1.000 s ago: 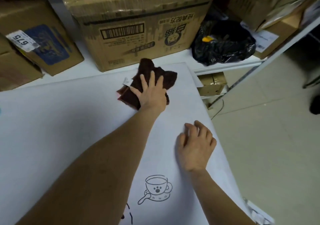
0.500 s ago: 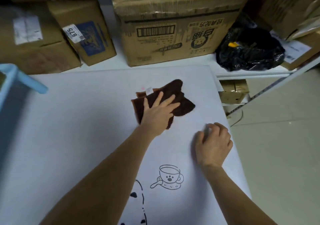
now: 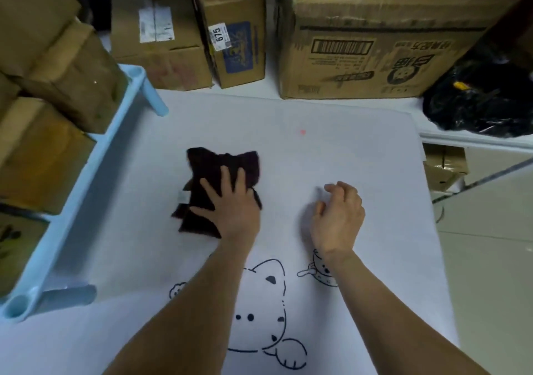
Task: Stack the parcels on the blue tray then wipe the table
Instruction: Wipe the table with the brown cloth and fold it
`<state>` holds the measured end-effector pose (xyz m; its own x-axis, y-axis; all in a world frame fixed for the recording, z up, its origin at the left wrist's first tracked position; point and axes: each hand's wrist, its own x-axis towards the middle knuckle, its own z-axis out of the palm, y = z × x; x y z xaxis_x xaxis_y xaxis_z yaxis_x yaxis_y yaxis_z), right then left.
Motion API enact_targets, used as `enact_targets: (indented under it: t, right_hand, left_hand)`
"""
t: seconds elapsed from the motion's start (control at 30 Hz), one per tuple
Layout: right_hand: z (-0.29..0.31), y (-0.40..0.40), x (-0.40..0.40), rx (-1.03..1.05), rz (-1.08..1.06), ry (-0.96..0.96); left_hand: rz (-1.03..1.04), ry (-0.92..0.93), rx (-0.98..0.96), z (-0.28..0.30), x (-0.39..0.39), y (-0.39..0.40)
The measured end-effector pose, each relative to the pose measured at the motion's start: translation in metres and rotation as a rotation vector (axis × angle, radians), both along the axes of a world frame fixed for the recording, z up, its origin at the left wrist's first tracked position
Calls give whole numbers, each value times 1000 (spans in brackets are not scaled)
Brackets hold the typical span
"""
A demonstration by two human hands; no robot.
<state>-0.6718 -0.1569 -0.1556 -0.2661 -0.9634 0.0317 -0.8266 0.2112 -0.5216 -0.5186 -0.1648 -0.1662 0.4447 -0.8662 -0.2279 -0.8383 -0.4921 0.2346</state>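
Note:
A dark brown cloth lies crumpled on the white table cover. My left hand presses flat on the cloth with fingers spread. My right hand rests on the cover to the right, fingers loosely curled, holding nothing. A blue tray stands at the left edge with brown cardboard parcels stacked on it.
Large cardboard boxes line the back of the table, one labelled 675. A black plastic bag sits at the back right. The table's right edge drops to a tiled floor. Cat drawings mark the cover near me.
My left hand has dragged the cloth left and toward me across the cover. My view has swung left, bringing the blue tray and its parcels into sight. My right hand stayed put.

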Motion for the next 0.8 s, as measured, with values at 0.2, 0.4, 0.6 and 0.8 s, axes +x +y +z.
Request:
enact_targets:
  t: [0.2,0.4,0.6,0.8]
  right_hand:
    - [8,13,16,20,268,30]
    - [12,32,-17,185,270,58]
    - [25,43,-58,199,136,11]
    - [25,68,-73,279,147,86]
  left_hand:
    - [-61,18,50,-3,24,19]
    - [-49,36,55,1,-50,50]
    - [-809,70,-15,0,-159,140]
    - [-622,-43,-3,-2,-100,154]
